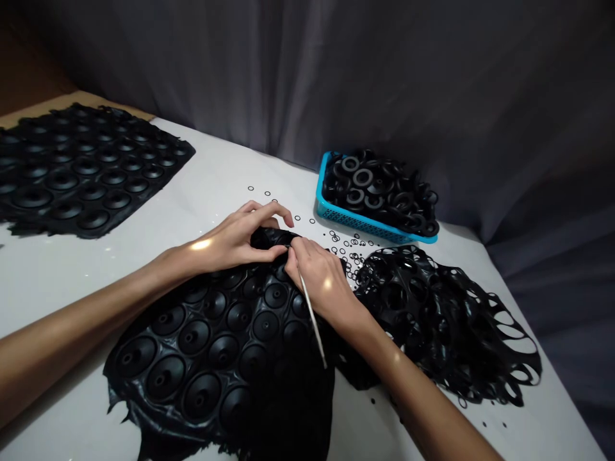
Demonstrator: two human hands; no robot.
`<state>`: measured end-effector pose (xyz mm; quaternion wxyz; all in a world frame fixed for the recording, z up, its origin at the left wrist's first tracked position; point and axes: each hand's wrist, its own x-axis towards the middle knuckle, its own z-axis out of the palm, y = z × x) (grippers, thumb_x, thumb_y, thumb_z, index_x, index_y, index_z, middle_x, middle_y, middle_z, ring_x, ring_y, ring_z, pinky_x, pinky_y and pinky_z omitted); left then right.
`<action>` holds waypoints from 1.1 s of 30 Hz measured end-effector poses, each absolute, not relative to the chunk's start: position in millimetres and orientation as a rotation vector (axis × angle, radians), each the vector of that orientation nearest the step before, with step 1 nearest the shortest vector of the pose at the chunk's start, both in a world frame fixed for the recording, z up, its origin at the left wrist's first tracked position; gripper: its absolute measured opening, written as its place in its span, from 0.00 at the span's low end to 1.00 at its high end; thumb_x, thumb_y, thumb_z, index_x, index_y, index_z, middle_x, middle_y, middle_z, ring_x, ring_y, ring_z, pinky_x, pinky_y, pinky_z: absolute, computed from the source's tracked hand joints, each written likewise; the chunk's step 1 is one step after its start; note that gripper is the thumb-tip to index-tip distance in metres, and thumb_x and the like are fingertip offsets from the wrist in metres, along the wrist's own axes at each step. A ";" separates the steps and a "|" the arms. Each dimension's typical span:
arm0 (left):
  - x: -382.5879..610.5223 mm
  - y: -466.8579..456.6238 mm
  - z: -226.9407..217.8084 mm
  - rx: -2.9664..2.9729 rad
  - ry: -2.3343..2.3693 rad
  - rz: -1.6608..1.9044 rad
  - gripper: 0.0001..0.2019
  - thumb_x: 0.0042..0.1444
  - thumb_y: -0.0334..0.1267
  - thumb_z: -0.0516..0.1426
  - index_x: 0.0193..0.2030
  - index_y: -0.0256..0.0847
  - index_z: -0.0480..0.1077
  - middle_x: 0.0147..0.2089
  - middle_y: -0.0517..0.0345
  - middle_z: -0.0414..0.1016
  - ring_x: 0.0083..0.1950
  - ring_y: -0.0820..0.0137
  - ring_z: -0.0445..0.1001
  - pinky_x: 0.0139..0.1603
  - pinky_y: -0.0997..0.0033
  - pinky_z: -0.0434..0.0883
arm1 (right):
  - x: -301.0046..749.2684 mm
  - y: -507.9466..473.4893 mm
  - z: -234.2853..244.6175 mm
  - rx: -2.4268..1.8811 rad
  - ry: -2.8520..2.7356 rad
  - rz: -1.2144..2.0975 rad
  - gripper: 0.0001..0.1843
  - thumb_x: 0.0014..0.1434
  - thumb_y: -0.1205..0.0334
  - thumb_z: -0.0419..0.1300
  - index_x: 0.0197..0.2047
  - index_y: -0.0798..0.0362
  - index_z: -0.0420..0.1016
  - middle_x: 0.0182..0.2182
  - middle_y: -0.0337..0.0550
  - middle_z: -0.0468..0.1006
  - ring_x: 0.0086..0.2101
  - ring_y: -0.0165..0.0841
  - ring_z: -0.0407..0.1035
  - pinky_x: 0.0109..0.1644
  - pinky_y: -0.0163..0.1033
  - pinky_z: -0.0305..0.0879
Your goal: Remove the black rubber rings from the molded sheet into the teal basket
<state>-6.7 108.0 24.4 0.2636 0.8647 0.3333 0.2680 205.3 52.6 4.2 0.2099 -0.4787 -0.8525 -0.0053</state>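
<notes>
A black rubber sheet (223,349) with rows of round moulded discs lies in front of me, its far edge raised under both hands. My left hand (240,234) grips that far edge, its thumb in front and index finger arched above. Close beside it, my right hand (319,272) is closed around a thin, pale, stick-like tool (312,317). The tool's rear end points back toward me over the sheet. Its working tip is hidden by the fingers at the sheet's edge.
A second moulded sheet (86,166) lies at the far left. A blue basket (353,221) heaped with black rubber rings (362,178) stands at the back. Small thin rings (353,259) are scattered before it. Holed rubber scrap (446,326) piles up at right. A grey curtain (288,77) hangs behind.
</notes>
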 end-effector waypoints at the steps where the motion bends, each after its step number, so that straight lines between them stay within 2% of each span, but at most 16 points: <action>1: -6.7 108.1 24.5 2.336 0.901 0.724 0.17 0.65 0.49 0.60 0.57 0.46 0.69 0.46 0.57 0.83 0.52 0.61 0.75 0.62 0.59 0.65 | 205.7 52.8 3.7 -1.319 -2.365 -0.010 0.13 0.73 0.68 0.46 0.36 0.50 0.65 0.31 0.44 0.77 0.30 0.35 0.70 0.34 0.40 0.59; 4: -7.1 108.5 26.3 2.326 0.891 0.713 0.17 0.65 0.50 0.61 0.55 0.45 0.72 0.45 0.57 0.83 0.52 0.61 0.76 0.60 0.59 0.67 | 207.0 53.3 1.8 -1.271 -2.324 0.009 0.14 0.72 0.68 0.46 0.35 0.50 0.65 0.27 0.43 0.75 0.27 0.33 0.68 0.31 0.39 0.55; 8: -7.7 108.4 33.9 2.264 0.826 0.632 0.16 0.65 0.51 0.61 0.53 0.46 0.77 0.48 0.57 0.83 0.48 0.64 0.80 0.47 0.67 0.73 | 210.9 51.7 2.5 -1.208 -2.250 0.104 0.14 0.70 0.68 0.45 0.34 0.49 0.65 0.25 0.39 0.73 0.24 0.31 0.63 0.30 0.38 0.53; 10: -7.5 108.3 37.1 2.223 0.779 0.617 0.16 0.65 0.51 0.61 0.53 0.46 0.77 0.49 0.57 0.84 0.47 0.64 0.82 0.44 0.68 0.75 | 213.0 49.8 3.8 -1.192 -2.207 0.184 0.14 0.71 0.66 0.45 0.34 0.49 0.65 0.24 0.37 0.71 0.23 0.29 0.61 0.30 0.37 0.53; 13: -6.6 108.6 38.5 2.180 0.732 0.635 0.15 0.65 0.50 0.62 0.52 0.45 0.78 0.49 0.56 0.85 0.59 0.59 0.81 0.58 0.63 0.76 | 214.8 46.8 4.3 -1.179 -2.115 0.313 0.14 0.72 0.63 0.46 0.33 0.49 0.64 0.23 0.34 0.68 0.22 0.27 0.58 0.29 0.36 0.54; 15: -6.3 109.5 38.1 2.143 0.703 0.636 0.13 0.64 0.48 0.63 0.51 0.46 0.79 0.50 0.56 0.85 0.70 0.56 0.73 0.67 0.57 0.72 | 214.9 45.7 3.2 -1.174 -2.050 0.378 0.15 0.73 0.61 0.46 0.32 0.49 0.63 0.23 0.33 0.66 0.22 0.27 0.57 0.29 0.35 0.53; 18: -6.9 112.3 38.3 2.083 0.647 0.628 0.11 0.64 0.47 0.64 0.50 0.48 0.80 0.52 0.57 0.86 0.75 0.56 0.67 0.74 0.51 0.67 | 215.2 45.9 0.9 -1.146 -2.024 0.440 0.16 0.73 0.58 0.46 0.31 0.48 0.61 0.23 0.32 0.64 0.22 0.27 0.55 0.29 0.35 0.52; 22: -12.1 115.9 39.4 2.075 0.623 0.571 0.09 0.64 0.46 0.65 0.49 0.50 0.82 0.51 0.58 0.86 0.74 0.56 0.68 0.76 0.48 0.62 | 219.1 48.6 -1.0 -1.099 -1.982 0.501 0.17 0.73 0.57 0.46 0.30 0.48 0.58 0.23 0.32 0.61 0.23 0.27 0.55 0.29 0.35 0.52; 24: -17.1 116.0 39.1 2.075 0.637 0.551 0.09 0.64 0.46 0.64 0.47 0.49 0.82 0.51 0.57 0.86 0.73 0.56 0.70 0.75 0.49 0.63 | 221.3 49.3 -1.3 -1.144 -1.860 0.520 0.19 0.74 0.55 0.45 0.29 0.47 0.56 0.22 0.31 0.58 0.23 0.28 0.54 0.29 0.35 0.52; 26: -22.5 115.0 38.3 2.062 0.686 0.536 0.11 0.64 0.47 0.65 0.51 0.49 0.80 0.51 0.56 0.86 0.67 0.57 0.76 0.69 0.53 0.70 | 222.3 49.0 -1.4 -1.178 -1.814 0.575 0.19 0.74 0.54 0.46 0.29 0.47 0.56 0.22 0.31 0.58 0.23 0.28 0.55 0.29 0.35 0.53; 28: -26.4 114.0 37.7 2.060 0.734 0.515 0.16 0.65 0.47 0.65 0.57 0.49 0.77 0.51 0.55 0.85 0.58 0.60 0.81 0.60 0.59 0.75 | 222.1 48.1 -1.2 -1.150 -1.878 0.653 0.19 0.75 0.53 0.47 0.31 0.48 0.60 0.23 0.32 0.61 0.24 0.28 0.58 0.31 0.35 0.56; 30: -28.3 114.0 37.4 2.084 0.746 0.497 0.18 0.65 0.48 0.65 0.60 0.50 0.76 0.50 0.54 0.85 0.52 0.62 0.83 0.54 0.64 0.77 | 221.9 47.3 -0.3 -1.102 -1.920 0.674 0.20 0.75 0.52 0.47 0.31 0.49 0.64 0.25 0.33 0.66 0.26 0.29 0.62 0.33 0.36 0.59; 33: -28.1 115.3 37.8 2.111 0.748 0.506 0.18 0.64 0.48 0.65 0.59 0.48 0.77 0.50 0.54 0.84 0.49 0.63 0.82 0.50 0.66 0.77 | 223.1 47.1 2.7 -1.072 -1.880 0.616 0.22 0.77 0.53 0.46 0.32 0.49 0.68 0.27 0.36 0.71 0.29 0.31 0.67 0.37 0.37 0.64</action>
